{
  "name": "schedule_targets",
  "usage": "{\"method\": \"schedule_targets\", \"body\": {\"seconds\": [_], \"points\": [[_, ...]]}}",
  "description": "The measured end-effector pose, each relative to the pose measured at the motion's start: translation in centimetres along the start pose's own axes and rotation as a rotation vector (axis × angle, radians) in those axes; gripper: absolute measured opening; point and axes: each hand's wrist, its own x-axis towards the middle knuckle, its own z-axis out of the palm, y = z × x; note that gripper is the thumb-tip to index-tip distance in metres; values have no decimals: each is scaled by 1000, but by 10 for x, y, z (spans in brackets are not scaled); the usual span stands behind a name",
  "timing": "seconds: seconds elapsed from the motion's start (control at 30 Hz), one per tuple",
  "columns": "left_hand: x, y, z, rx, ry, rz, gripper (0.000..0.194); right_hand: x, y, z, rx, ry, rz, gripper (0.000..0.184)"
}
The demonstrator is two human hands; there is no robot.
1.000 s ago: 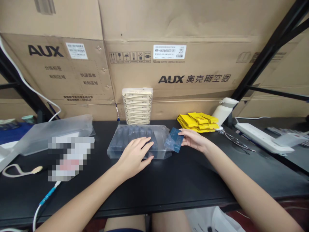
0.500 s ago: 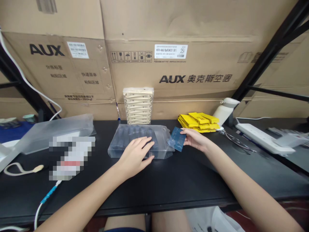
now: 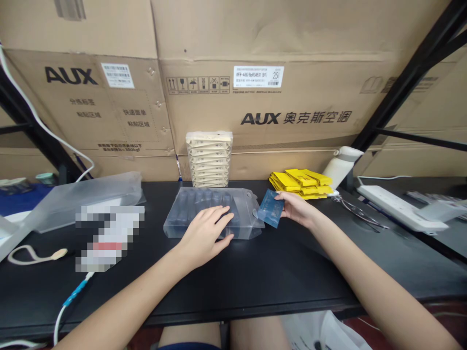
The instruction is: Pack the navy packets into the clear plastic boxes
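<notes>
A clear plastic box [image 3: 245, 214] lies on its side on the black table, its flaps at the right end. Several dark blue packets [image 3: 193, 203] stand in a row inside it. My left hand [image 3: 209, 228] rests on the box's near side, fingers spread. Just off the right end, my right hand [image 3: 297, 210] pinches a flat blue packet [image 3: 270, 208] by its upper right corner. The packet's left edge is beside the box's flap; whether they touch I cannot tell.
Behind the box stands a clear pack of cream packets [image 3: 209, 159]. Yellow packets [image 3: 301, 183] lie to the right, before a white bottle [image 3: 341, 165], with glasses [image 3: 361, 214] and a power strip [image 3: 399, 209] further right. Another clear box [image 3: 87, 199] lies left. Cardboard [image 3: 204, 39] backs the table.
My right hand and the blue packet have shifted very slightly to the right, and the packet has tilted a little. My left hand keeps its place on the box.
</notes>
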Motion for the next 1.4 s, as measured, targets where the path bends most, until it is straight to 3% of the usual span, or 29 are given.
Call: {"method": "schedule_targets", "body": {"seconds": [1.4], "points": [[0, -1, -2, 26, -2, 21, 41, 2, 2, 3, -125, 14, -28, 13]]}}
